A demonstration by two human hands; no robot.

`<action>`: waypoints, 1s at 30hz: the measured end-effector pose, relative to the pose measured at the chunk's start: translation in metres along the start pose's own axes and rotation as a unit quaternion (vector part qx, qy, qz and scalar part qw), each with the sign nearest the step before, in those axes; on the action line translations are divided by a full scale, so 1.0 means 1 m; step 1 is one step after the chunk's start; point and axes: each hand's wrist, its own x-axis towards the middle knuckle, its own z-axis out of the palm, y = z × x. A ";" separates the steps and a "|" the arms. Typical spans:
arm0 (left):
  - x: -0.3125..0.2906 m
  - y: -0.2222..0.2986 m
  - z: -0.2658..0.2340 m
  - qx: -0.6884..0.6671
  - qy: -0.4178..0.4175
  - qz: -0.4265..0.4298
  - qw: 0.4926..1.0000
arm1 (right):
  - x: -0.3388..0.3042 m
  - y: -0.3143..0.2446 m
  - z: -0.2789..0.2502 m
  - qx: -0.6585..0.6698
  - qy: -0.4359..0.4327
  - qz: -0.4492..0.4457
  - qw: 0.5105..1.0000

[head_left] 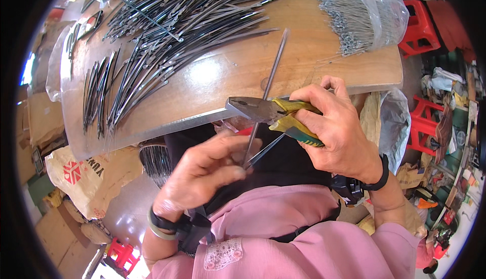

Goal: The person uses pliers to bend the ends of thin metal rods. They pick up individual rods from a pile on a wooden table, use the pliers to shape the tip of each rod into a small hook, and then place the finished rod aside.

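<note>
My right hand [336, 127] grips a pair of pliers [253, 109] with yellow and green handles, above the table's near edge. Their grey head points left and lies across a long, thin dark metal strip [275, 66]. The strip's lower end is pinched in my left hand [205, 167], which is a little smeared by motion; its far end reaches over the tabletop. A second thin, wire-like piece [268, 148] runs from my left fingertips toward my right hand. Whether the plier jaws bite on the strip cannot be made out.
A large heap of dark thin strips [177, 31] covers the table's far left, with a smaller group [101, 91] beside it. A bundle of fine wires in a clear plastic bag [382, 18] lies far right. Red stools [420, 28] and a paper sack [93, 177] stand around the table [298, 31].
</note>
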 end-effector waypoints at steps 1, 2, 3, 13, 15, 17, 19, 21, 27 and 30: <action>0.005 0.008 -0.017 0.104 -0.068 0.021 0.992 | 0.000 -0.001 -0.001 -0.003 0.008 -0.001 1.000; 0.011 0.012 -0.019 0.139 -0.068 0.067 0.986 | 0.002 -0.003 -0.002 -0.004 0.016 -0.006 1.000; 0.015 0.010 -0.021 0.105 -0.059 0.070 0.990 | 0.004 -0.005 -0.004 -0.005 0.024 -0.011 1.000; 0.030 0.010 0.014 -0.113 0.014 -0.147 0.983 | 0.007 -0.008 0.005 -0.029 0.014 -0.048 0.998; 0.025 -0.004 0.023 -0.218 0.089 -0.133 0.963 | 0.007 -0.008 0.001 -0.066 0.037 -0.050 0.996; 0.021 -0.016 0.021 -0.281 0.085 -0.086 0.952 | 0.004 -0.006 -0.005 -0.080 0.055 -0.030 0.995; 0.022 -0.019 0.021 -0.315 0.075 -0.025 0.946 | -0.007 0.001 -0.011 -0.040 0.020 0.012 0.999; 0.021 -0.019 0.024 -0.258 0.113 0.015 0.959 | -0.018 -0.001 -0.009 0.089 -0.031 0.092 0.991; 0.011 -0.016 0.027 -0.101 0.160 0.135 0.973 | -0.020 -0.010 -0.002 0.200 -0.098 0.086 0.971; 0.010 -0.017 0.027 -0.065 0.167 0.127 0.976 | -0.021 -0.011 -0.004 0.187 -0.131 0.089 0.969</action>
